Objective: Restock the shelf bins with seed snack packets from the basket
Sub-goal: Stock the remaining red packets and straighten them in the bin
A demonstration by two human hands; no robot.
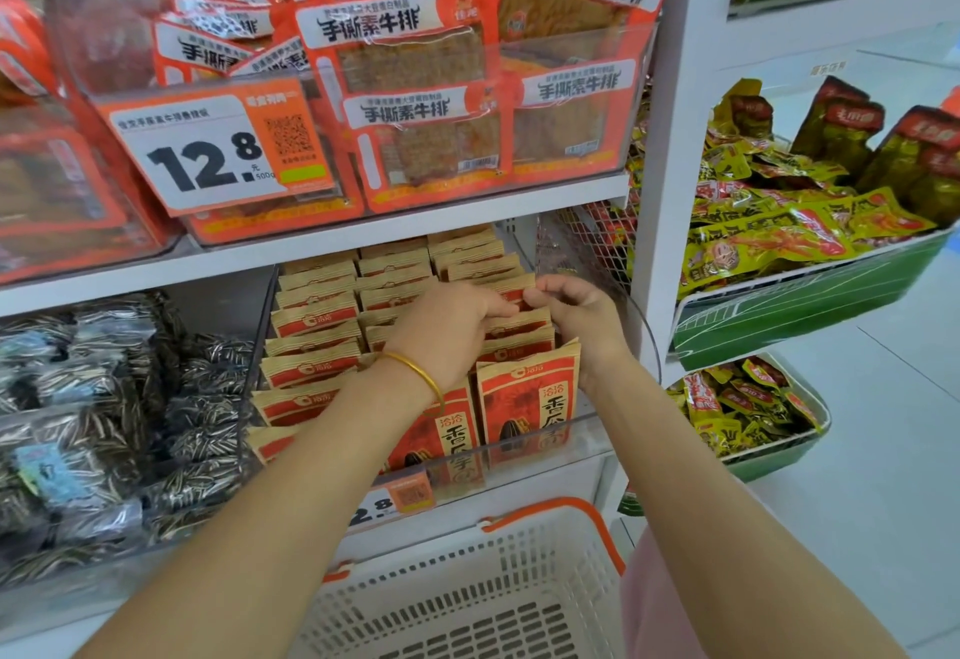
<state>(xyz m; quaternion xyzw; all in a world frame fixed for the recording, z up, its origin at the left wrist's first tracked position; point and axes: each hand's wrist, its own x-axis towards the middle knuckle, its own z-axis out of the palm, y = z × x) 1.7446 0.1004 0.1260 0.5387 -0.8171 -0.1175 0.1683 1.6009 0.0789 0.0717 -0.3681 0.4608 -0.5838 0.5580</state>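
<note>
- Your left hand (447,325) has its fingers (496,309) curled down over the top edges of the seed packets (527,398) in the right-hand row, gripping them near the back of the row.
- Your right hand (582,320) meets it from the other side, with thumb and fingers bent and pinching the same packet tops. The two sets of fingertips nearly touch.
- The seed packets, brown paper with red fronts, stand upright in three rows inside a clear bin (650,341). The rows run from just behind your fingers forward to the bin's front lip.
- A gold bangle (415,370) circles your left wrist, just back from the fingers.
- Above your fingers, the white shelf board (363,237) carries a bin of orange snack packs (415,60) with a price tag (208,149) reading 12.8.
- To the left of your fingers lie clear bags of striped seeds (130,398).
- To the right of them, past the white upright, yellow packets (779,227) fill green-fronted trays.
- Well below your fingers, beneath both forearms, sits the white basket (519,580) with its orange handle.
</note>
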